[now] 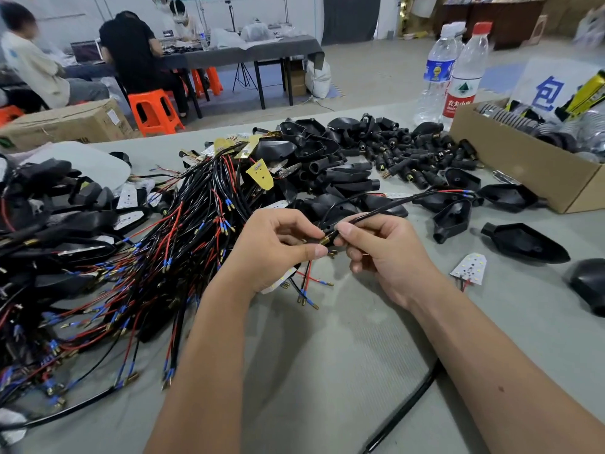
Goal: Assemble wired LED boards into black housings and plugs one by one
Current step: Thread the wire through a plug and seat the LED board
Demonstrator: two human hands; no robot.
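My left hand (pixel 278 247) and my right hand (pixel 383 253) meet above the grey table (pixel 327 355). Together they pinch a small black plug with a brass tip (pixel 327 238). A black sheathed wire (pixel 393 204) runs from the plug up to the right, ending in red and blue leads. Under my left hand lies a white LED board (pixel 278 283) with red and black wires. A large tangle of wired boards (pixel 147 250) fills the left. Black housings (pixel 327 152) and black plugs (pixel 415 155) are heaped at the back.
A cardboard box (pixel 523 165) of parts stands at the right, with two water bottles (pixel 458 70) behind it. Loose housings (pixel 523 242) and a single LED board (pixel 469 264) lie right of my hands. A black cable (pixel 409 407) crosses the near table. People sit at a far table.
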